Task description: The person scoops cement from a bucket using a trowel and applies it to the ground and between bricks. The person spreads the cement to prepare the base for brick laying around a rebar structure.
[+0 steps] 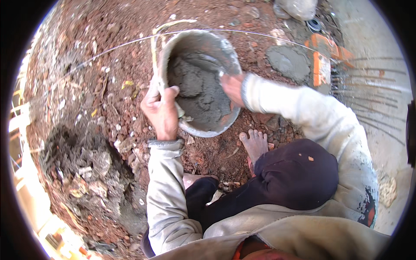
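Thin line [125, 42] crossing by far rim of bucket [231, 53], open space above mortar [190, 81]

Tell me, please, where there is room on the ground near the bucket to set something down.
The widest spot is debris-strewn soil left of the bucket, bordered by the dark heap and string; a narrower strip separates bucket and grey patch. Orange bricks and metal rods crowd the right.

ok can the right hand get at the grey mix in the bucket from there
Probably yes: the right hand reaches into the open bucket, and nothing visible blocks the grey mix.
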A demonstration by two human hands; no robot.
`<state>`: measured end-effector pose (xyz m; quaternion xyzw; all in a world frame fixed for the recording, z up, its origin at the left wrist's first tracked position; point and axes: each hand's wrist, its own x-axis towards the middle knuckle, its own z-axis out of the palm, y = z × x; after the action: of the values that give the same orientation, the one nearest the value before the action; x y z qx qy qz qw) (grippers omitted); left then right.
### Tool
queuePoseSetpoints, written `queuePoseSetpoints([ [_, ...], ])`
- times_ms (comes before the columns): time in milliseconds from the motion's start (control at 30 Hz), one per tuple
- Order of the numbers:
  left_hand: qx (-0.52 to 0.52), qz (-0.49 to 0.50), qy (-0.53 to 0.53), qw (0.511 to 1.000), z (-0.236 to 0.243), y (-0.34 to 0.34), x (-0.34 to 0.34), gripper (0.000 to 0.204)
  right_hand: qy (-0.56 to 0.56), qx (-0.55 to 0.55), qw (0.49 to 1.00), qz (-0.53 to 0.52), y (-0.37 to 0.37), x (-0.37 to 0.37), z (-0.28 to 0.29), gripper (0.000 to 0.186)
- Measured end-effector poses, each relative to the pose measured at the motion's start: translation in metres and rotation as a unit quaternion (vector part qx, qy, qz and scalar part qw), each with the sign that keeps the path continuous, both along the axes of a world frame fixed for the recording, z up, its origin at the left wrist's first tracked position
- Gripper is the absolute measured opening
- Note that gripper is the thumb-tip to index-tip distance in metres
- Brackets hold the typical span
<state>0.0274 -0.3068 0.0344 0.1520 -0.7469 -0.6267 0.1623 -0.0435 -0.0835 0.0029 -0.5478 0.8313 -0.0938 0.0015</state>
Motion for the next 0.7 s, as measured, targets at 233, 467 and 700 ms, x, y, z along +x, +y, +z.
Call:
queuePoseSetpoints([
  [233,0.058,0.013,-0.042,0.997,0.01,-0.003,0.005,0.046,-0.282,0.067,0.932,-0.217,0.044,-0.028,0.014,0.029],
  [467,0.067,0.052,-0.005,0.996,-0.004,-0.019,0.006,0.043,-0.5,-0.002,0.86,-0.102,0.016,0.024,-0.025,0.028],
  [700,0.099,0.044,0.007,0.994,0.0,-0.02,0.005,0.044,-0.567,0.009,0.823,-0.03,-0.024,0.031,-0.03,0.03],
])
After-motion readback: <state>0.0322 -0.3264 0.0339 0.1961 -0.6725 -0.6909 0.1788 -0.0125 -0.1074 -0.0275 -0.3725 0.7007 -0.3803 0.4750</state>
